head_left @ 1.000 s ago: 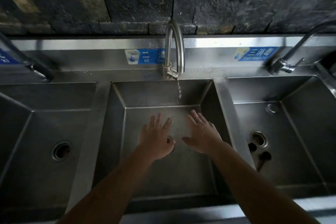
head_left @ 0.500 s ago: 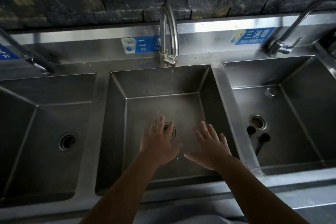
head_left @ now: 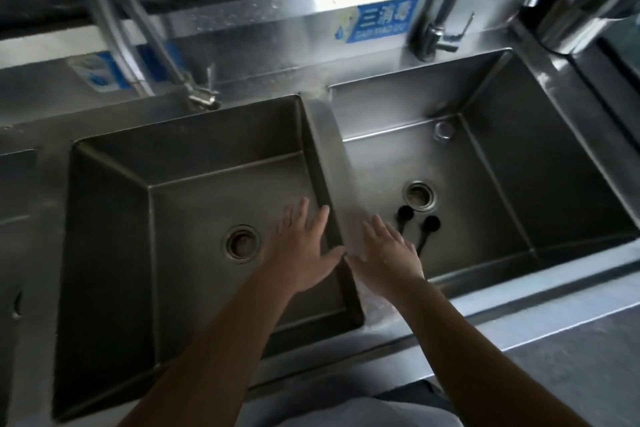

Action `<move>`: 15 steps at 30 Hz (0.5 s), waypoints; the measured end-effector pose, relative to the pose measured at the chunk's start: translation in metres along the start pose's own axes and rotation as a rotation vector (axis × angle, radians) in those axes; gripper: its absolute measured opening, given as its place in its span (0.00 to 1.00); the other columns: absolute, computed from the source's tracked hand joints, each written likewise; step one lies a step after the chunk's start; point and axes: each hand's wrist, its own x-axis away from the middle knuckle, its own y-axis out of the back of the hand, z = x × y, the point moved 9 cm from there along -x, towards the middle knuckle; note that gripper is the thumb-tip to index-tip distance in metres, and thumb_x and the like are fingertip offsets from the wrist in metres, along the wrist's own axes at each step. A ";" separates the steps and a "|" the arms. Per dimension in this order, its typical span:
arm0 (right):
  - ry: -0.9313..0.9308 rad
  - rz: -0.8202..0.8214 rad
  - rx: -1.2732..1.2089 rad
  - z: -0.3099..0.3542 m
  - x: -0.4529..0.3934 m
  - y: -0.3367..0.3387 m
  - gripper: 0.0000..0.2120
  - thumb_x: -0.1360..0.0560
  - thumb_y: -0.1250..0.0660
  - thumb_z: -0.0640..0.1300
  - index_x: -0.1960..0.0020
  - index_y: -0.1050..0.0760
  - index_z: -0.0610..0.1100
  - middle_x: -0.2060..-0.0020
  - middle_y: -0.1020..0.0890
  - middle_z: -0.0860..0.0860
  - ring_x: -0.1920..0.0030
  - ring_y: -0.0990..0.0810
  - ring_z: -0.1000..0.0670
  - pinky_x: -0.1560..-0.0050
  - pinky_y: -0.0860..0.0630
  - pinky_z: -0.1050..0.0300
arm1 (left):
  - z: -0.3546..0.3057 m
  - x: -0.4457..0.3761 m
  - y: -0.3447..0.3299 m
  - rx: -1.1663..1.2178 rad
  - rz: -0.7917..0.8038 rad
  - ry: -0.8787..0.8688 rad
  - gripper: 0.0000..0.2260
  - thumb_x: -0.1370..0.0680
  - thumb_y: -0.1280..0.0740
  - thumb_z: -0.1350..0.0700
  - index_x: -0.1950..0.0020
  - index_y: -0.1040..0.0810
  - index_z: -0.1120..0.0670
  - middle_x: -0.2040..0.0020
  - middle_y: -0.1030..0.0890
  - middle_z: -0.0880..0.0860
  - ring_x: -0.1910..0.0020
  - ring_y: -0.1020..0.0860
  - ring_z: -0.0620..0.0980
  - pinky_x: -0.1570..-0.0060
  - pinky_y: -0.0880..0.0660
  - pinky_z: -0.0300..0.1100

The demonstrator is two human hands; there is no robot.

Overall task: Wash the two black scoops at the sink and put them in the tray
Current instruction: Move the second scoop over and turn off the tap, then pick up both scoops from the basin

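Note:
Two black scoops lie side by side on the floor of the right basin, just below its drain: the left scoop and the right scoop, their handles pointing toward me. My right hand hovers flat with fingers spread over the divider, just left of the scoops, hiding part of their handles. Over the right side of the middle basin my left hand is spread too. Both hands hold nothing. No tray is in view.
The middle basin has a round drain and a curved tap behind it. Another tap stands behind the right basin. A steel container sits at the far right. The steel counter edge runs along the front.
The view has swung right, so the right basin now fills more of the frame. Both hands moved right from the middle basin toward the divider. The tap's water stream has stopped.

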 end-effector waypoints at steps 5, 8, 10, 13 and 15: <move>-0.154 0.031 -0.054 -0.107 -0.023 0.018 0.25 0.25 0.40 0.61 0.32 0.32 0.50 0.26 0.31 0.49 0.29 0.31 0.43 0.34 0.30 0.42 | -0.116 -0.063 -0.029 0.047 0.035 -0.202 0.33 0.25 0.38 0.40 0.23 0.42 0.51 0.22 0.42 0.60 0.24 0.44 0.61 0.28 0.41 0.55; -0.255 0.061 -0.089 -0.159 -0.043 0.020 0.19 0.27 0.39 0.57 0.39 0.29 0.52 0.36 0.23 0.49 0.37 0.24 0.42 0.44 0.28 0.44 | -0.161 -0.103 -0.068 0.076 0.133 -0.222 0.29 0.23 0.37 0.43 0.26 0.37 0.54 0.29 0.33 0.60 0.30 0.35 0.60 0.35 0.33 0.53; -0.304 0.114 -0.110 -0.187 -0.060 0.011 0.20 0.30 0.38 0.58 0.41 0.27 0.52 0.41 0.21 0.49 0.41 0.22 0.42 0.47 0.27 0.47 | -0.174 -0.129 -0.100 0.038 0.212 -0.166 0.25 0.24 0.38 0.41 0.31 0.34 0.54 0.35 0.27 0.58 0.35 0.30 0.60 0.40 0.29 0.54; -0.371 0.233 -0.171 -0.221 -0.089 -0.017 0.21 0.28 0.33 0.59 0.40 0.25 0.48 0.45 0.19 0.47 0.44 0.20 0.42 0.47 0.23 0.49 | -0.171 -0.160 -0.153 0.076 0.378 0.013 0.22 0.24 0.39 0.42 0.35 0.31 0.52 0.38 0.24 0.56 0.39 0.26 0.58 0.41 0.26 0.56; -0.413 0.287 -0.258 -0.238 -0.107 -0.041 0.18 0.26 0.31 0.55 0.42 0.24 0.45 0.46 0.18 0.45 0.45 0.19 0.42 0.48 0.21 0.49 | -0.164 -0.175 -0.182 0.122 0.425 0.121 0.22 0.25 0.37 0.42 0.36 0.30 0.53 0.38 0.24 0.56 0.39 0.25 0.59 0.41 0.26 0.56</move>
